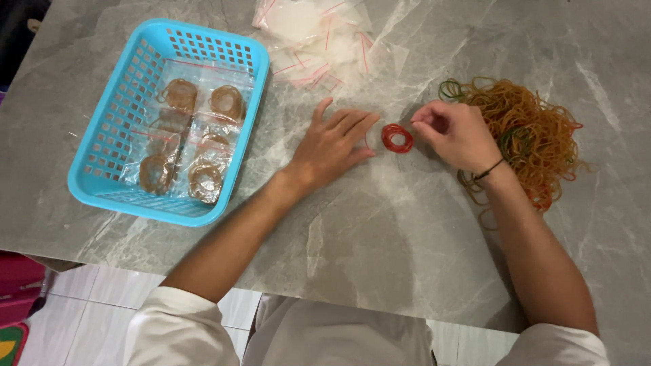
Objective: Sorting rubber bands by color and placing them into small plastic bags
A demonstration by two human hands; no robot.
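Head view shows a grey marble table (380,244), and every place below is given relative to the small bundle of red rubber bands (397,137) lying on it. Nearest the camera, two forearms in white sleeves are seen reaching in from the table's near edge toward the bundle. The left hand (332,146) is laid flat just to the left of the bundle, fingers extended and released, holding nothing; its fingertips are close to the bundle but contact cannot be told. The right hand (456,134) is held just to the right of the bundle with thumb and forefinger pinched together; whether a band is caught in that pinch cannot be told.

Behind and to the right of the bundle a large tangled heap of rubber bands (529,132), mostly orange, is pressed under the right wrist. Strands could be dragged out of the heap by the wrist and mixed into the bundle, so the count could be spoiled. The bundle itself is unrestrained and could be scattered by a brush of either hand.

Far to the left a blue plastic basket (95,169) holding filled clear bags (186,146) is seen. Farthest back, a loose pile of empty zip bags (315,37) is spread, easily slid off by a careless reach.
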